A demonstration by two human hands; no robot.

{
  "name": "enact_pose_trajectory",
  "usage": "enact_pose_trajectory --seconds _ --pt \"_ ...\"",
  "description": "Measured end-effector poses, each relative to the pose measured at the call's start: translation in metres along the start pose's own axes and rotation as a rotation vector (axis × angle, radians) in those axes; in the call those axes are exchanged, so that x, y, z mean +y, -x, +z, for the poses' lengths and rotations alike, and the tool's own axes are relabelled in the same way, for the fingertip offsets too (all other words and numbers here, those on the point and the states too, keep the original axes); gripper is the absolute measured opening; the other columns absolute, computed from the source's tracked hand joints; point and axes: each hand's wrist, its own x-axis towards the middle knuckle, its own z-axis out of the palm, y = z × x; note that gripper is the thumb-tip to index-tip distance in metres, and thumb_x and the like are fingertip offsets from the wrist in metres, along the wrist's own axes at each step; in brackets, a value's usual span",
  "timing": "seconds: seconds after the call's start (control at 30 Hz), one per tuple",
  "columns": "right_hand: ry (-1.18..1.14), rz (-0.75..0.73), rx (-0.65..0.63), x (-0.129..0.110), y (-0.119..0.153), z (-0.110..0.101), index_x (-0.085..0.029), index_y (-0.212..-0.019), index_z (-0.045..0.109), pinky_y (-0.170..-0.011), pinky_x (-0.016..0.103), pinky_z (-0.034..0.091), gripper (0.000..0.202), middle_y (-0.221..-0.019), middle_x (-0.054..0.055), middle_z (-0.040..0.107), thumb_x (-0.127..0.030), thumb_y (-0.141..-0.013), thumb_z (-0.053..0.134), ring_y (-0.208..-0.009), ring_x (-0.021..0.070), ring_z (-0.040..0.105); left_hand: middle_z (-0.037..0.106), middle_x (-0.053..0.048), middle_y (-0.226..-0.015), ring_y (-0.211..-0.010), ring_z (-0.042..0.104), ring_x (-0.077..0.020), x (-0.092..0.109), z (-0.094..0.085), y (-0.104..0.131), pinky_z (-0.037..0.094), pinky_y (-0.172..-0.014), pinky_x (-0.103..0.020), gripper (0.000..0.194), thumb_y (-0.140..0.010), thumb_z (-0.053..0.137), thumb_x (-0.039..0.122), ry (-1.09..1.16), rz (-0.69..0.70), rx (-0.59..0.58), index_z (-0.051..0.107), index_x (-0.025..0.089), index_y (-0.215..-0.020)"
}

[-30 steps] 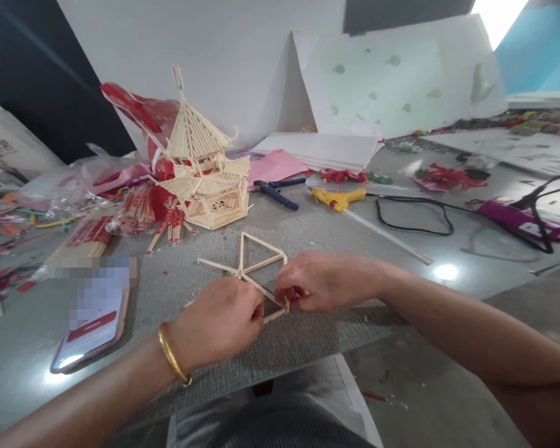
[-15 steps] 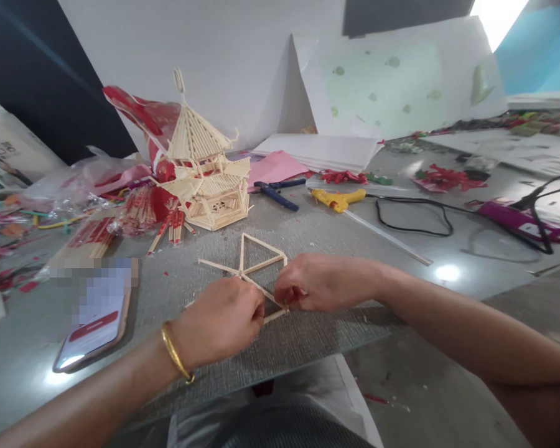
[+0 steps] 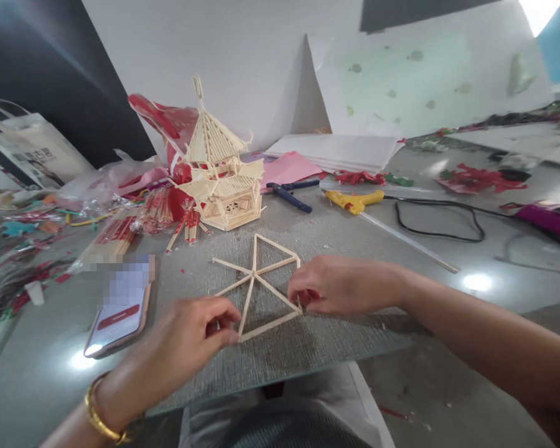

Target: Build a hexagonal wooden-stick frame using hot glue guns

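Observation:
A flat, spoked frame of thin wooden sticks lies on the mat, its spokes meeting at a centre joint. My left hand, with a gold bracelet at the wrist, is curled with thumb and finger around the frame's near left corner. At the near right corner, the fingers of my right hand are pinched together on the frame; a small stick tip shows there, and the fingers partly cover that side. Behind the frame stands a pagoda model built of similar sticks.
A phone lies left of my left hand. Bundled red-tipped sticks sit by the model. Farther back are blue pliers and a yellow glue gun with a glue stick and black cord. The table's front edge is close.
My left hand has moved left and toward me, from near the frame's middle to its near left corner, uncovering the spokes. My right hand stays at its corner. The view has shifted slightly.

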Motion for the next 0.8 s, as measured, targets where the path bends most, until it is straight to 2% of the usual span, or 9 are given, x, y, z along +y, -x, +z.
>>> enact_pose_trajectory --seconds 0.23,0.8 --pt "0.066 0.011 0.004 -0.001 -0.003 0.002 -0.014 -0.08 0.063 -0.065 0.022 0.036 0.008 -0.074 0.001 0.061 -0.012 -0.08 0.056 -0.071 0.012 0.051 0.066 0.005 -0.073 -0.068 0.06 -0.0111 -0.007 0.023 0.008 0.042 -0.063 -0.021 0.011 -0.079 0.056 0.025 0.13 -0.063 0.036 0.065 0.021 -0.082" --pt "0.112 -0.008 -0.003 0.0 -0.006 0.006 -0.015 -0.077 0.063 -0.068 0.024 0.036 0.012 -0.076 0.003 0.061 -0.012 -0.083 0.052 -0.072 0.013 0.052 0.067 0.004 -0.07 -0.065 0.06 -0.0118 -0.006 0.027 0.006 0.043 -0.062 -0.022 0.012 -0.08 0.056 0.03 0.082 -0.09 0.079 0.064 0.021 -0.079"
